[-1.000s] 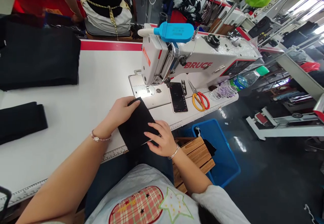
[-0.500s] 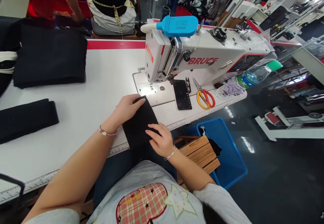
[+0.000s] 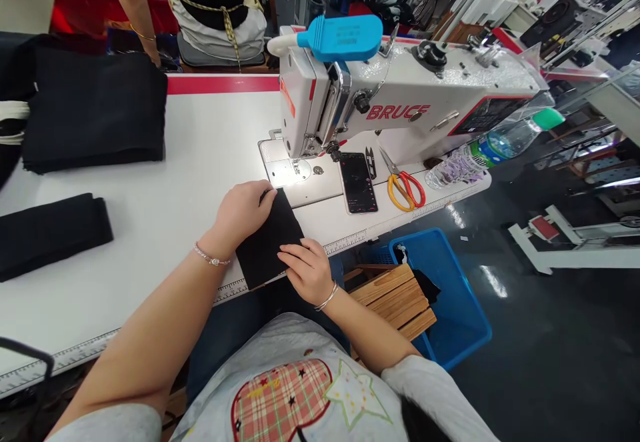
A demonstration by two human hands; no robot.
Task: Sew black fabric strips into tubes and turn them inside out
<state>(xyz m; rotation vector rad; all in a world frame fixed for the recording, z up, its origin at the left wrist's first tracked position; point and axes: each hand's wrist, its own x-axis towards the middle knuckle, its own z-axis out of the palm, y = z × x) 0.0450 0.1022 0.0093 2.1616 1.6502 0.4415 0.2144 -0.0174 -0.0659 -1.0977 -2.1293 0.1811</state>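
The left hand (image 3: 245, 212) grips the upper left edge of a black fabric piece (image 3: 267, 242), its thumb near the top corner and its other fingers curled, partly hidden. The right hand (image 3: 307, 272) lies with slightly spread fingers on the lower right edge of the same piece; whether its thumb pinches from below cannot be told. The fabric lies at the front edge of the white table (image 3: 200, 129), over the printed ruler strip (image 3: 345, 242), just in front of the metal needle plate (image 3: 290, 172) of a white sewing machine (image 3: 400, 89). A blue plastic piece (image 3: 345, 37) sits on top of the machine's head. To the right of the plate lie a phone (image 3: 359, 183), small black snips (image 3: 370, 162), scissors (image 3: 405, 189) with one yellow and one red handle, and a tilted clear bottle (image 3: 490, 150) with a green cap. A larger folded black stack (image 3: 95, 109) and a smaller folded black bundle (image 3: 53, 235) rest on the left. Below the table's right side are a wooden slatted seat (image 3: 397, 302) and a blue basket (image 3: 457, 309). Beyond the table is another person (image 3: 210, 2), seen from behind.
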